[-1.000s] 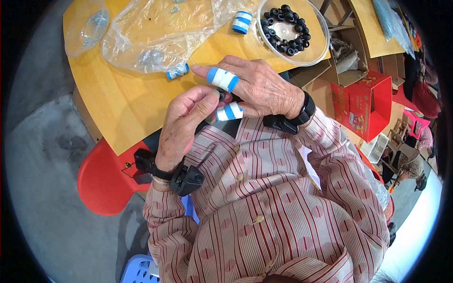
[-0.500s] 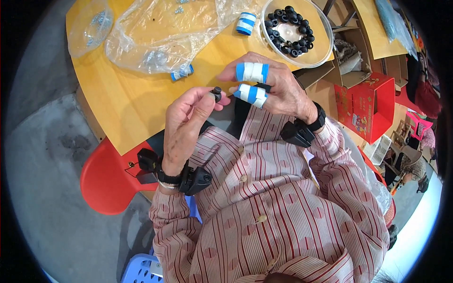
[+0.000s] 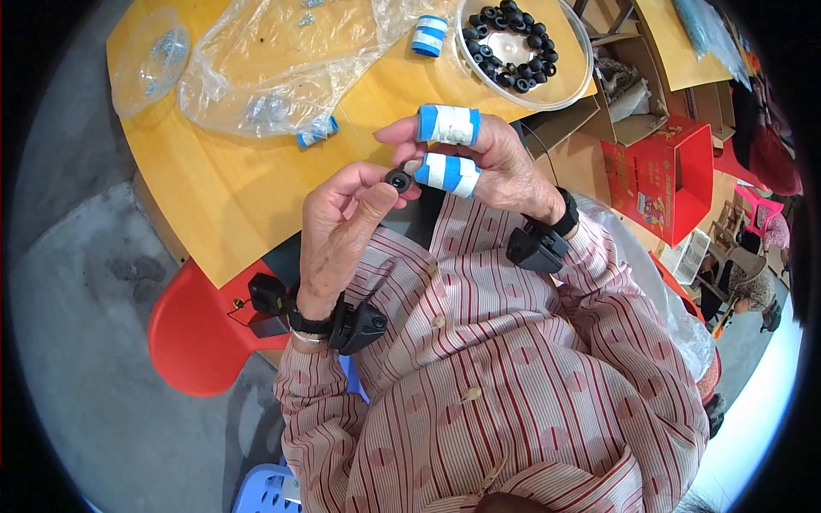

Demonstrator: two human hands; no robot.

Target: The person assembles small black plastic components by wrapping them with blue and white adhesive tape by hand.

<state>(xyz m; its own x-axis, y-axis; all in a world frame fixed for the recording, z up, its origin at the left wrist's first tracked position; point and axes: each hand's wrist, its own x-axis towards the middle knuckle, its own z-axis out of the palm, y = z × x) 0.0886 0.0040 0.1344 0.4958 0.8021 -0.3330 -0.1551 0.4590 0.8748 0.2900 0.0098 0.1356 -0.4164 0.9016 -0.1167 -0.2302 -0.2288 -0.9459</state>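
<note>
Between the thumb and fingers of my left hand (image 3: 338, 227) is a small black round cap (image 3: 398, 179), its hollow end facing up toward the view. My right hand (image 3: 500, 162) comes in from the right, its taped thumb reaching the cap's right edge. Blue and white tape (image 3: 449, 125) wraps its index finger, and a similar band (image 3: 447, 173) covers the thumb. The right fingertips are drawn together beside the cap; anything small between them is hidden. Both hands are held above my lap by the table edge.
On the wooden table (image 3: 214, 201) stands a clear round tub (image 3: 590, 68) with several black caps. A plastic bag (image 3: 282, 64), blue-white tape rolls (image 3: 428, 36) and a clear container (image 3: 128, 77) of small metal pieces lie there too. A red chair (image 3: 197, 338) is at left, cardboard boxes (image 3: 637, 128) at right.
The black cap has turned so that its hollow end now shows. My right hand has moved left, bringing its fingertips to the cap. The view has shifted slightly.
</note>
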